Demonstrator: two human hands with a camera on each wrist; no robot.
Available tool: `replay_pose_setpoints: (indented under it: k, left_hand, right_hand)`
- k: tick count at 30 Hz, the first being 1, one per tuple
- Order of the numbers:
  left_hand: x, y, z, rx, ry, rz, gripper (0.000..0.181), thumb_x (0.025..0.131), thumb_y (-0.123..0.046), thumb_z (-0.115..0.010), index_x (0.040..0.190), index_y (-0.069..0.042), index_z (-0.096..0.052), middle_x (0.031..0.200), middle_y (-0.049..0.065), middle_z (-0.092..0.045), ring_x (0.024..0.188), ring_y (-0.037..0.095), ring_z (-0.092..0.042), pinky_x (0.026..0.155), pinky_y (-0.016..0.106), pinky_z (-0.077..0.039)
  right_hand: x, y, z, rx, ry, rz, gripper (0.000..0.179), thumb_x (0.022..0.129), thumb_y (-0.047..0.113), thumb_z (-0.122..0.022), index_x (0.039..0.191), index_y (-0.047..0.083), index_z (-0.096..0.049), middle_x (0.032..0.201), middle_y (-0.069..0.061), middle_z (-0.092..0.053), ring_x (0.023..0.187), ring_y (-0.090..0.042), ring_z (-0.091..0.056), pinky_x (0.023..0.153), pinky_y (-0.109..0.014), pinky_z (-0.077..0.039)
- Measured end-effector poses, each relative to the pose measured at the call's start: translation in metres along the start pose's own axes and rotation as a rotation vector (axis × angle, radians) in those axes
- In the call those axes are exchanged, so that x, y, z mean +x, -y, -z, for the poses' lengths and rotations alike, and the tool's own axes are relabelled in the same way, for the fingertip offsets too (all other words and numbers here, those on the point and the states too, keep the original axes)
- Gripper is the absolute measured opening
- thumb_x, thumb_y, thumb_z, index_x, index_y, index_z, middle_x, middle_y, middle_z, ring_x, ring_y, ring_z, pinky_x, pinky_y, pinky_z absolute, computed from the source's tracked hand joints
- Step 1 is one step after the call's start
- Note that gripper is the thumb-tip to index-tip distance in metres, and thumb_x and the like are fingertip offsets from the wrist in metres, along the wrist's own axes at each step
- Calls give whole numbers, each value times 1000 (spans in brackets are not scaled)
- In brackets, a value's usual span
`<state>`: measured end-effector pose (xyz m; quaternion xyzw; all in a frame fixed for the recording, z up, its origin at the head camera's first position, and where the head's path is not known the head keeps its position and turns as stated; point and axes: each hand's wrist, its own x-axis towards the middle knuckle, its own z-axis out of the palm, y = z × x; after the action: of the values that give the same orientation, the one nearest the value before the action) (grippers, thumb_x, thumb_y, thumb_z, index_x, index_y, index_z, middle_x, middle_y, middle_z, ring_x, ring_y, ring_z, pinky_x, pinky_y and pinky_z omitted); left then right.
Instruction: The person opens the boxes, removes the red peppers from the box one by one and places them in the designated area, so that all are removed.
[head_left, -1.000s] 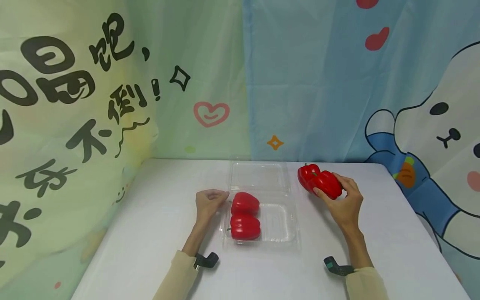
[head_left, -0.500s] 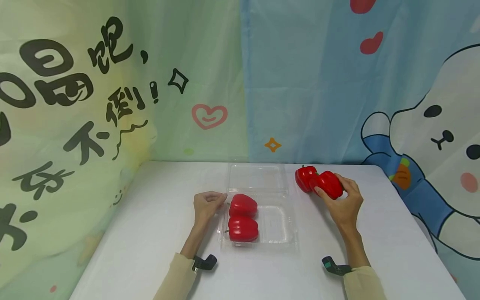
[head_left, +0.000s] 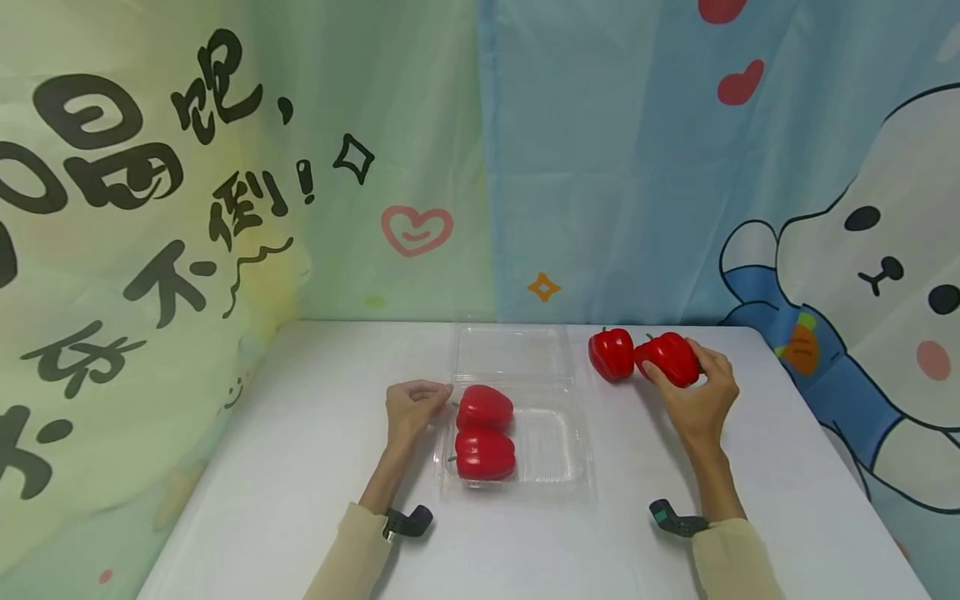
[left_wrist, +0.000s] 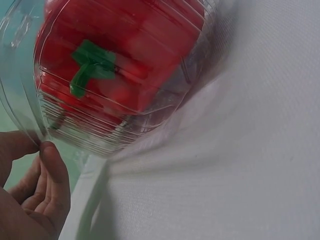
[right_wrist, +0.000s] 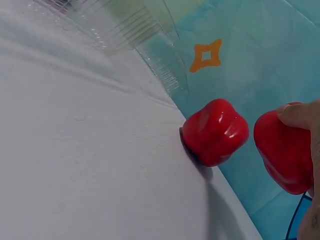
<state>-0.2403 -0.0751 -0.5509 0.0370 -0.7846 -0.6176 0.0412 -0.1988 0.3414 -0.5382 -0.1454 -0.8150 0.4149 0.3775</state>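
Observation:
My right hand point(head_left: 697, 407) grips a red bell pepper point(head_left: 670, 358) at the table's back right; the right wrist view shows the thumb over this held pepper point(right_wrist: 286, 152). Just left of it, a second red bell pepper point(head_left: 611, 354) sits on the table, a narrow gap between them in the right wrist view. In the middle stands an open clear plastic clamshell box point(head_left: 553, 446), with two more red bell peppers point(head_left: 485, 454) lying in its left half. At the box's left edge my left hand point(head_left: 411, 410) pinches the clear rim between thumb and finger, plain in the left wrist view.
The box's clear lid point(head_left: 512, 354) lies folded back toward the curtain. A printed curtain point(head_left: 570, 167) hangs along the table's back edge and left side. White cloth covers the table point(head_left: 300, 433).
My right hand has shifted slightly right and up with its pepper, which has come away from the pepper beside it. My left hand stays at the box rim.

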Motion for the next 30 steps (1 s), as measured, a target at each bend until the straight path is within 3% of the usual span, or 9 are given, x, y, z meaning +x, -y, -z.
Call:
replay_pose_setpoints:
  k: [3, 5, 14, 30]
  left_hand:
    - [0, 1, 1, 8, -3, -1, 19, 94, -17, -84, 94, 2, -82, 83, 18, -82, 70, 15, -76, 65, 23, -57]
    - [0, 1, 1, 8, -5, -3, 19, 94, -17, -84, 94, 2, -82, 83, 18, -82, 70, 16, -77, 65, 23, -57]
    - [0, 1, 0, 14, -15, -6, 18, 94, -16, -84, 93, 2, -83, 84, 18, -83, 72, 18, -78, 67, 23, -58]
    - [1, 2, -1, 18, -20, -3, 21, 94, -18, -84, 93, 3, -83, 82, 18, -82, 71, 18, -77, 65, 24, -57]
  right_hand:
    - [2, 1, -2, -2, -15, -38, 70, 88, 19, -92, 151, 11, -65, 145, -17, -66, 134, -24, -59, 112, -53, -58]
    - [2, 1, -4, -4, -31, -67, 69, 89, 20, -91, 152, 12, -64, 147, -17, -65, 136, -25, -58, 112, -60, -57]
    - [1, -6, -18, -6, -109, -175, 67, 92, 27, -88, 152, 11, -63, 152, -18, -61, 145, -26, -52, 114, -65, -53]
    - [0, -9, -33, 2, -137, -316, 73, 94, 33, -86, 157, 9, -58, 158, -19, -54, 155, -29, -41, 120, -63, -49]
